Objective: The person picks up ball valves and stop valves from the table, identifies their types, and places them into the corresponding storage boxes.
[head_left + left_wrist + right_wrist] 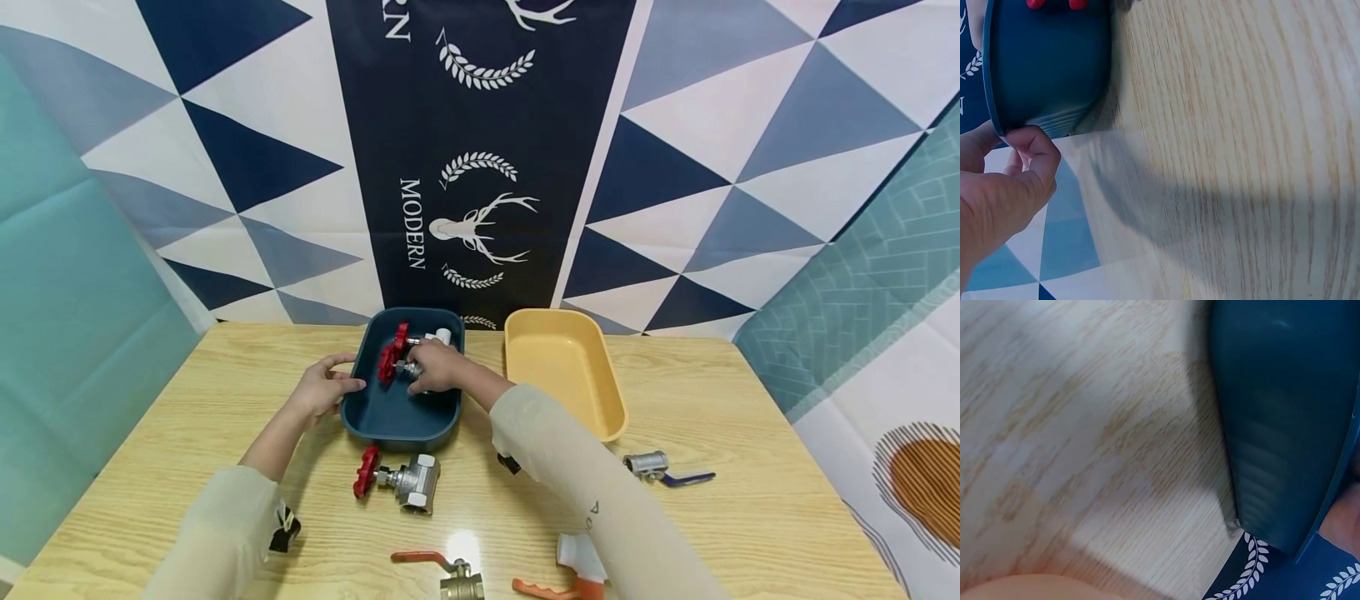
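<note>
My left hand (324, 390) pinches the left rim of a dark blue plastic bin (393, 418); in the left wrist view the fingers (1040, 150) curl at the bin's edge. Inside the bin, my right hand (438, 367) grips the metal body of a gate valve with a red handwheel (387, 364), its fingers hiding much of that body. Just behind lies a second red handwheel (402, 332), and a white fitting (443, 336) shows near the far right corner. In the right wrist view, the bin's outer wall (1285, 425) covers most of the hand.
A yellow bin (566, 358) stands right of the blue one. In front lies another red-wheeled gate valve (412, 482). Nearer are a red-lever brass ball valve (461, 582) and a white-and-orange valve (581, 567). A blue-lever valve (648, 465) lies at right. A patterned backdrop (480, 167) closes the back.
</note>
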The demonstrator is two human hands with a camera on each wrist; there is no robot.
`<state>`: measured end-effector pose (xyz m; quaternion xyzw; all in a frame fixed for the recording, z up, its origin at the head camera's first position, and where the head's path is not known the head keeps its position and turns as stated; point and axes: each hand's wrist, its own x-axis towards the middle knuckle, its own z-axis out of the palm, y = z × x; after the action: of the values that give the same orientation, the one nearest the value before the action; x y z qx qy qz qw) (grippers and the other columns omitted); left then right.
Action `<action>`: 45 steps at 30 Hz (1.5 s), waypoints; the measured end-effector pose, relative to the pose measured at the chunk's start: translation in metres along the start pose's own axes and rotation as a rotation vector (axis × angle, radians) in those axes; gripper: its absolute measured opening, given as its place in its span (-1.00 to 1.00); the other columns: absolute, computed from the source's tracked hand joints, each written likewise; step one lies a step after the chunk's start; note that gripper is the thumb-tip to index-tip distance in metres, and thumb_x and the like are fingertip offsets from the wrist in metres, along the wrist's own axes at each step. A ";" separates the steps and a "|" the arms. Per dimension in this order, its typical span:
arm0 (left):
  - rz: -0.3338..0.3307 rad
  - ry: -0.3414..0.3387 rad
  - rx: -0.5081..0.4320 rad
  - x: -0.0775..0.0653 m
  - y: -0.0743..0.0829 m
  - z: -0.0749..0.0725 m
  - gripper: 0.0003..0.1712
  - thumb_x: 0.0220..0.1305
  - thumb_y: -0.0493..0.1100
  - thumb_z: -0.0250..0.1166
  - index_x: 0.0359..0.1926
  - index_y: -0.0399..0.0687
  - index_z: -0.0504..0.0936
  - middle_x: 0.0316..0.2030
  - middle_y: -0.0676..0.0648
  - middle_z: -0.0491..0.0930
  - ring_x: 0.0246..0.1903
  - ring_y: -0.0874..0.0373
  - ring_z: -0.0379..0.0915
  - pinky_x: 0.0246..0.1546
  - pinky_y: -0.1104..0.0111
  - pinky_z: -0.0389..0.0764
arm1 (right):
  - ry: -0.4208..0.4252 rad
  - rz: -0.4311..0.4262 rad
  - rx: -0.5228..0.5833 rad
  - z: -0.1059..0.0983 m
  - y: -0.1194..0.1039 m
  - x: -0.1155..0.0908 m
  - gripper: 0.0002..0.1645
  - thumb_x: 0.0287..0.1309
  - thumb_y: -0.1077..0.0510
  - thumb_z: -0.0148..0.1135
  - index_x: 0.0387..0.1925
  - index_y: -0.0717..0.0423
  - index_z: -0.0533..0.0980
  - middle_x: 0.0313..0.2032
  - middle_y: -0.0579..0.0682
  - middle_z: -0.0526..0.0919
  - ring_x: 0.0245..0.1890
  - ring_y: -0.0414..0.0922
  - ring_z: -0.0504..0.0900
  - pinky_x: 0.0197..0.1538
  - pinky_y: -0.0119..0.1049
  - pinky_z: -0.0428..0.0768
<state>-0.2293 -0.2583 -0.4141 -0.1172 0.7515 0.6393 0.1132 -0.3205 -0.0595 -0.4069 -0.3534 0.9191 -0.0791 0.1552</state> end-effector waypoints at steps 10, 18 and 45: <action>0.002 -0.007 -0.007 -0.001 0.000 0.001 -0.33 0.24 -0.35 0.16 0.35 -0.22 0.15 -0.37 0.03 0.48 -0.40 0.21 0.57 -0.40 0.36 0.65 | -0.025 0.011 0.007 -0.001 0.000 0.001 -0.34 0.01 -0.11 0.36 0.12 0.07 0.46 0.07 0.01 0.50 0.06 -0.07 0.43 0.07 -0.11 0.46; 0.005 -0.015 -0.008 0.001 0.000 0.000 -0.33 0.25 -0.35 0.16 0.35 -0.22 0.14 -0.37 0.04 0.48 -0.38 0.18 0.56 -0.37 0.33 0.65 | -0.050 0.026 0.010 -0.003 0.001 0.002 -0.32 0.01 -0.11 0.36 0.14 0.07 0.45 0.10 0.01 0.49 0.09 -0.06 0.43 0.11 -0.16 0.45; -0.009 0.004 0.028 -0.001 0.001 0.001 -0.33 0.25 -0.33 0.16 0.35 -0.20 0.15 -0.37 0.03 0.45 -0.32 0.09 0.55 -0.33 0.29 0.66 | -0.068 0.020 -0.127 0.002 -0.003 0.002 -0.37 0.01 -0.16 0.35 0.11 -0.03 0.47 0.01 -0.07 0.49 -0.01 -0.11 0.39 -0.01 -0.14 0.45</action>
<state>-0.2290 -0.2569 -0.4131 -0.1202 0.7602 0.6278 0.1162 -0.3195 -0.0629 -0.4083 -0.3558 0.9199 -0.0069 0.1645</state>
